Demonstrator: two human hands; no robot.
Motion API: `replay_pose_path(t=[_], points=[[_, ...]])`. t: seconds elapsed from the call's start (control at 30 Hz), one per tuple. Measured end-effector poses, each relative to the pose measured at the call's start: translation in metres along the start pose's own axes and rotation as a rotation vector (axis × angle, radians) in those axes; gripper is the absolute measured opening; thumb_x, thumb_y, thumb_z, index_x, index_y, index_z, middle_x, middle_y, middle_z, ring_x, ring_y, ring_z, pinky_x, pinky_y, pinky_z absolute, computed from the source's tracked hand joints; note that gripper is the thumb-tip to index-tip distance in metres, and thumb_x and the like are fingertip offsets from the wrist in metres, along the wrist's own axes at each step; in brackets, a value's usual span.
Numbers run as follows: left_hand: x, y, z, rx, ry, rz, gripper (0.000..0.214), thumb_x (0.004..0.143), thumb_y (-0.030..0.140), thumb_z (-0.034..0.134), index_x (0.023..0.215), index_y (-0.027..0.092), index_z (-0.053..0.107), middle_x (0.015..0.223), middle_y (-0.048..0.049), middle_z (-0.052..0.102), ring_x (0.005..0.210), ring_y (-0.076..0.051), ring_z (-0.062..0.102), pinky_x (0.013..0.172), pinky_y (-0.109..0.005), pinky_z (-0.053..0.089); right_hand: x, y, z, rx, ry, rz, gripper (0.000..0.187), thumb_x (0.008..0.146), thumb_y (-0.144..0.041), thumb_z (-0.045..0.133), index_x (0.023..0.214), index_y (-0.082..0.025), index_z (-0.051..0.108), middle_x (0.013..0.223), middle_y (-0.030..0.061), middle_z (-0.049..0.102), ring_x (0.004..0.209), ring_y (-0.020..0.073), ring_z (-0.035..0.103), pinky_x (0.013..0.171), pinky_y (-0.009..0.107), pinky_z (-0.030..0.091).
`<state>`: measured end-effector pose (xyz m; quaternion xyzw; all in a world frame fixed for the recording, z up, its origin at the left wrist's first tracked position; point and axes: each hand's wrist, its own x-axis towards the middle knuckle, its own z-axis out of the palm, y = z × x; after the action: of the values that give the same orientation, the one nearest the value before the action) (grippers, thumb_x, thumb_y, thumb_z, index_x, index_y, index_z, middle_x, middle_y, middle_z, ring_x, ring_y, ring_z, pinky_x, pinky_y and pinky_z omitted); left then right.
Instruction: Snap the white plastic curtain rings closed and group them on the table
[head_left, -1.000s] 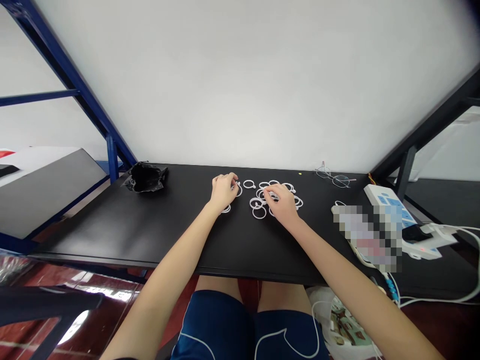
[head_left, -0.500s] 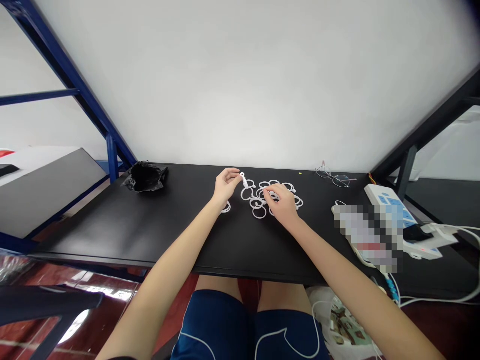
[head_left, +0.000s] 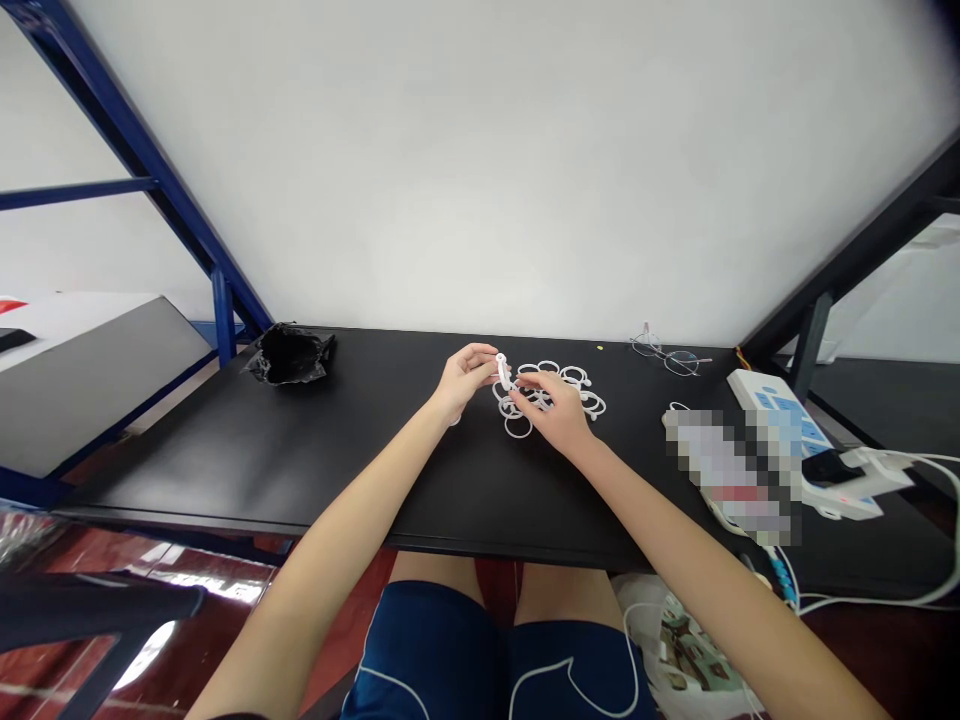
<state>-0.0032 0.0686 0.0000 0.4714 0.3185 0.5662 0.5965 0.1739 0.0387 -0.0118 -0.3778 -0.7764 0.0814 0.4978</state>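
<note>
Several white plastic rings [head_left: 571, 390] lie clustered on the black table [head_left: 315, 450]. My left hand [head_left: 463, 378] is raised a little above the table and pinches one white ring [head_left: 502, 371], which stands on edge between its fingertips. My right hand [head_left: 553, 408] has come up beside it, its thumb and forefinger closed near the same ring and over the cluster. What the right fingers grip is too small to name. One more ring [head_left: 453, 419] lies partly hidden under my left wrist.
A crumpled black bag [head_left: 291, 353] sits at the table's back left. Eyeglasses [head_left: 666, 355] lie at the back right. A white power strip [head_left: 802, 440] with cables and a blurred object occupy the right side. Blue frame posts [head_left: 222, 312] stand at left.
My left hand lifted one ring off the table and carried it right toward the cluster. My right hand rose from the rings and met it.
</note>
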Motion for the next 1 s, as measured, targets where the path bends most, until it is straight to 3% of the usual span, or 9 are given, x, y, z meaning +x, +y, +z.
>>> replay_pose_path(t=[0.2, 0.5, 0.73, 1.0], points=[[-0.001, -0.002, 0.001, 0.007, -0.054, 0.009, 0.033, 0.067, 0.029, 0.078, 0.09, 0.016, 0.06, 0.084, -0.0032, 0.067, 0.076, -0.014, 0.066, 0.074, -0.029, 0.052, 0.0, -0.004, 0.0, 0.048, -0.029, 0.056, 0.014, 0.086, -0.032, 0.061, 0.088, -0.02, 0.067, 0.077, 0.0038, 0.066, 0.053, 0.0124, 0.054, 0.05, 0.028, 0.048], [0.0, -0.001, 0.0, 0.079, 0.04, -0.017, 0.027, 0.065, 0.029, 0.077, 0.084, 0.016, 0.062, 0.081, -0.0005, 0.066, 0.076, -0.011, 0.062, 0.072, -0.024, 0.047, -0.003, 0.0, 0.004, 0.203, 0.109, 0.214, 0.022, 0.085, -0.04, 0.061, 0.092, -0.02, 0.068, 0.087, 0.0059, 0.066, 0.07, 0.0164, 0.065, 0.057, 0.028, 0.059], [0.001, -0.001, -0.002, 0.039, 0.103, -0.038, 0.025, 0.064, 0.028, 0.077, 0.082, 0.017, 0.063, 0.08, -0.0007, 0.065, 0.077, -0.012, 0.062, 0.072, -0.024, 0.047, -0.002, 0.006, 0.006, 0.415, 0.192, 0.41, 0.027, 0.078, -0.042, 0.069, 0.093, -0.02, 0.065, 0.075, 0.0033, 0.065, 0.061, 0.0168, 0.066, 0.053, 0.03, 0.059], [0.009, 0.0, -0.015, -0.186, 0.342, -0.041, 0.018, 0.067, 0.016, 0.073, 0.081, 0.017, 0.061, 0.082, -0.0013, 0.065, 0.08, -0.013, 0.065, 0.082, -0.028, 0.05, 0.004, 0.012, 0.003, 0.513, 0.301, 0.49, 0.027, 0.072, -0.04, 0.075, 0.082, -0.018, 0.061, 0.067, 0.001, 0.063, 0.061, 0.0157, 0.065, 0.051, 0.026, 0.056]])
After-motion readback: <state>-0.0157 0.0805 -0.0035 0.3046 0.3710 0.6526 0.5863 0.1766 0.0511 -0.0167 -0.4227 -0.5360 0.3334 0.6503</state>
